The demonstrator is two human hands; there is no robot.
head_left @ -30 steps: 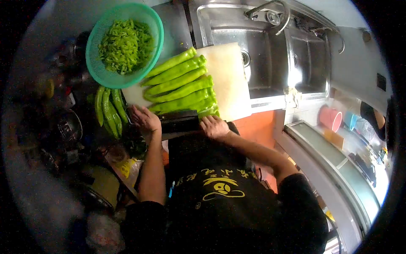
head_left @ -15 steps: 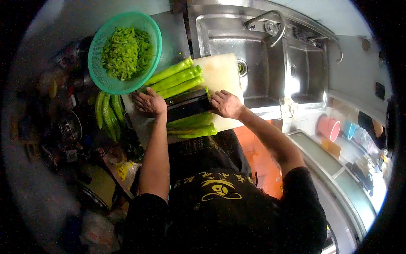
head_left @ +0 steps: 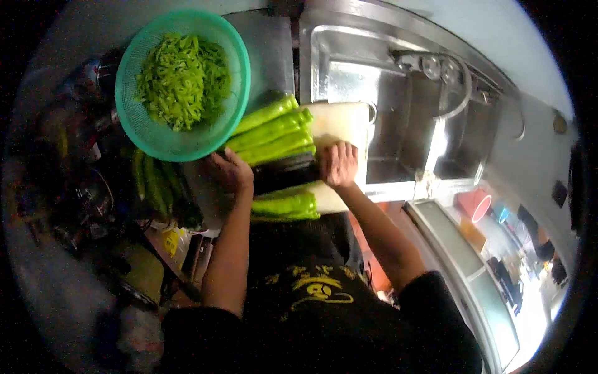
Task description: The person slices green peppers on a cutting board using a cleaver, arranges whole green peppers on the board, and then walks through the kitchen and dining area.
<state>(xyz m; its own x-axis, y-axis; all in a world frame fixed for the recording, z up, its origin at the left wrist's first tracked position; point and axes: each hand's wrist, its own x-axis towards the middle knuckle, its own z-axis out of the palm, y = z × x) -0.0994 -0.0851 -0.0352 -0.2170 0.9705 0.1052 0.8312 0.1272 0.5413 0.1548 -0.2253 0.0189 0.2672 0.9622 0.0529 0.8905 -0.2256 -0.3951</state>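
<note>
Long green peppers [head_left: 271,134] lie side by side on a pale cutting board [head_left: 339,124], with more peppers [head_left: 286,204] nearer my body. Between the two groups is a wide, dark cleaver blade [head_left: 283,174], lying along the peppers. My right hand [head_left: 341,164] is closed at the blade's right end, where the handle is hidden under the fingers. At the left ends of the peppers, my left hand [head_left: 232,172] has its fingers stretched out beside the blade's other end and holds nothing. Some of its fingers are in shadow.
A green plastic colander [head_left: 244,81] of cut green pepper stands beyond my left hand. More whole peppers [head_left: 156,184] lie in shadow at the left. A steel double sink [head_left: 389,168] with a curved tap [head_left: 466,87] adjoins the board's right side.
The view has shifted, so the board and colander sit lower in it. My right hand has turned, its knuckles now facing up. My left hand stays by the peppers' left ends.
</note>
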